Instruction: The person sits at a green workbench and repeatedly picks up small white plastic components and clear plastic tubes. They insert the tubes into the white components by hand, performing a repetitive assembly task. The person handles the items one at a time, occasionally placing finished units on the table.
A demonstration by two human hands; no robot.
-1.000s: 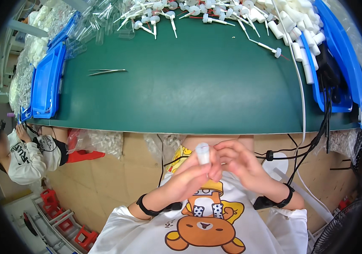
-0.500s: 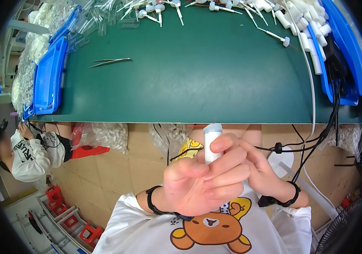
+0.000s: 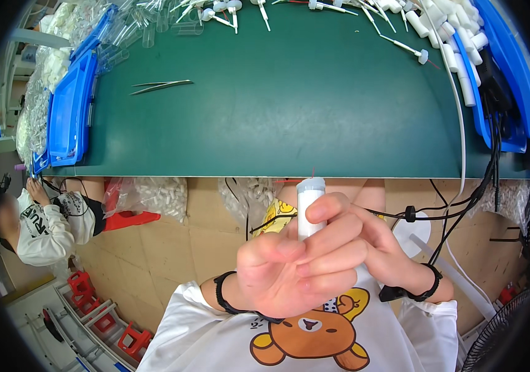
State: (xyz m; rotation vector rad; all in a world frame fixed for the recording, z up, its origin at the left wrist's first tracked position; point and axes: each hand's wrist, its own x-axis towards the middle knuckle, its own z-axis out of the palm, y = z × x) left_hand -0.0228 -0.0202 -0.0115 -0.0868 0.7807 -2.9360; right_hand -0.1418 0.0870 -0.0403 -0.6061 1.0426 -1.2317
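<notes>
In front of my chest, my left hand [image 3: 277,276] is turned palm up with its fingers curled round a white plastic tube [image 3: 309,214]. The tube stands nearly upright, and its lower part is hidden in my grip. A pale grey-blue cap [image 3: 310,184] sits on its top. Thin red strands [image 3: 289,181] stick out sideways and upward at the cap. Behind the left fingers lies my right hand [image 3: 389,248], up against them. Its fingertips are hidden, so what it grips does not show.
On the green table [image 3: 265,118] lie tweezers [image 3: 161,86]. White thin-stemmed parts [image 3: 218,12], clear tubes [image 3: 148,34] and white cylinders [image 3: 466,77] are heaped at the far side. Blue trays [image 3: 70,118] stand left and right. Black cables [image 3: 463,208] hang at the right. A co-worker [image 3: 48,217] sits left.
The view has shifted slightly, so the table's things sit a few pixels off. My hands keep the same grip on the tube, with hardly any movement.
</notes>
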